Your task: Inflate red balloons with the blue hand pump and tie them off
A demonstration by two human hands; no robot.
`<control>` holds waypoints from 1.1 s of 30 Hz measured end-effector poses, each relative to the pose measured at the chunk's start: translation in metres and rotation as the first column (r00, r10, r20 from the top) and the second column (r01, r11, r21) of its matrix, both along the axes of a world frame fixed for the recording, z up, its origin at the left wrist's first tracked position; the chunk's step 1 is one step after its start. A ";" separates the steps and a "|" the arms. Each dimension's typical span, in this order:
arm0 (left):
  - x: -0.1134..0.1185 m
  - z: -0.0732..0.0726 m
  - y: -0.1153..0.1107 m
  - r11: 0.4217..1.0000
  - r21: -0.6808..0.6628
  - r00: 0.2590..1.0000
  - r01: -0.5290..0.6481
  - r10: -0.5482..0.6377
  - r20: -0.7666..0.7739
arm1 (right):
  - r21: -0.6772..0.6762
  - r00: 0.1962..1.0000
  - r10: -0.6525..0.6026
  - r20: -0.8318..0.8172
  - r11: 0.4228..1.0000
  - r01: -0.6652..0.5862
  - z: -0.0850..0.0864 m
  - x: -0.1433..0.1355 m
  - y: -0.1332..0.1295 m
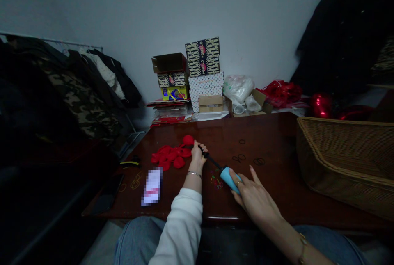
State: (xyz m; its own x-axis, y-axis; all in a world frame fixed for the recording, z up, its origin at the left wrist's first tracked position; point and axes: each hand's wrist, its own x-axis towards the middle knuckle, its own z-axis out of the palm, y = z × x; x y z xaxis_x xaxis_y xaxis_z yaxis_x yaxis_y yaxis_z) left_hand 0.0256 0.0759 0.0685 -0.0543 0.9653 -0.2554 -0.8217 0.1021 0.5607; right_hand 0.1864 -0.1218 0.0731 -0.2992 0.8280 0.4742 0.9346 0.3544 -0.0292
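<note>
A hand pump with a light blue barrel (230,179) and a black rod lies between my hands, over the dark brown table (267,183). My left hand (199,153) is closed round the black end of the pump, beside a small, rounded red balloon (188,140). My right hand (252,193) grips the blue barrel with thumb and some fingers, while another finger points away from it. Several flat red balloons (168,156) lie in a heap left of my left hand. Small coloured bands (216,180) lie near the barrel.
Black bands (259,161), yellow bands (135,181), a phone (108,194) and a blurred-out white item (152,186) lie on the table. At right stands a wicker basket (344,166). Stacked boxes (206,86) and plastic bags (238,88) are behind; clothes hang left and right.
</note>
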 end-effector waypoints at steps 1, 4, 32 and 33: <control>0.001 0.001 0.001 1.000 0.002 1.000 0.008 -0.008 0.002 | -0.012 1.000 -0.005 0.005 1.000 0.005 0.004 -0.003 0.003; 0.006 0.004 0.002 0.999 0.011 0.999 0.032 -0.032 -0.006 | -0.060 0.999 -0.026 0.033 0.998 0.028 0.015 -0.011 0.016; -0.012 0.012 0.020 1.000 0.007 0.995 0.018 -0.017 -0.094 | -0.025 1.000 0.006 -0.031 1.000 -0.006 0.004 0.000 0.003; -0.010 0.011 0.019 1.000 0.006 0.996 0.020 -0.020 -0.088 | -0.036 1.000 -0.003 -0.020 0.999 0.002 0.006 0.000 0.003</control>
